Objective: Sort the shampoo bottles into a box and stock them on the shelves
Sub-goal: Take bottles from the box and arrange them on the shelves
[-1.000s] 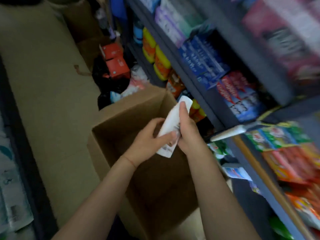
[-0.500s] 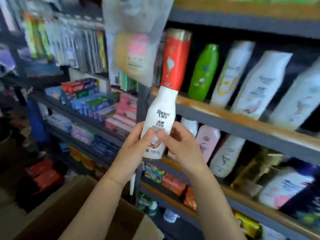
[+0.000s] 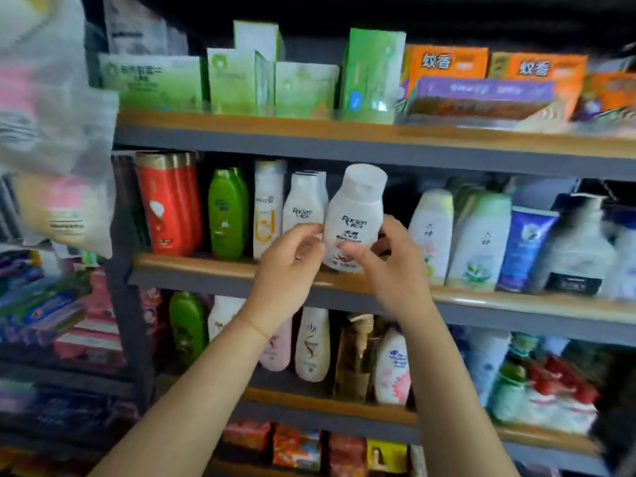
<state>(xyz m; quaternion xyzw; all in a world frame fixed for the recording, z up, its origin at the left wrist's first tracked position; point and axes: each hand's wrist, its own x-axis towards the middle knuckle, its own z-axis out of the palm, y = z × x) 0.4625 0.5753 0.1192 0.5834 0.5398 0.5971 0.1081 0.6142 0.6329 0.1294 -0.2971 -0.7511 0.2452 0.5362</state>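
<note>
Raised to shelf [image 3: 213, 266], white Racien bottle [image 3: 356, 218] stands cap-up.

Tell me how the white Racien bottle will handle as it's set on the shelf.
The bottle looks like stiff, smooth plastic, so probably slippery; both hands' fingers pinch it low. It's tall, narrow and already tilted, so it may tip against its twin.

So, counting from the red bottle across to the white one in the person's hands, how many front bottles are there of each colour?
Red bottle: 1
Green bottle: 1
White bottles: 3 (yellow-labelled bottle, shelf bottle beside it, held bottle between left hand and right hand)
Total: 5
</note>
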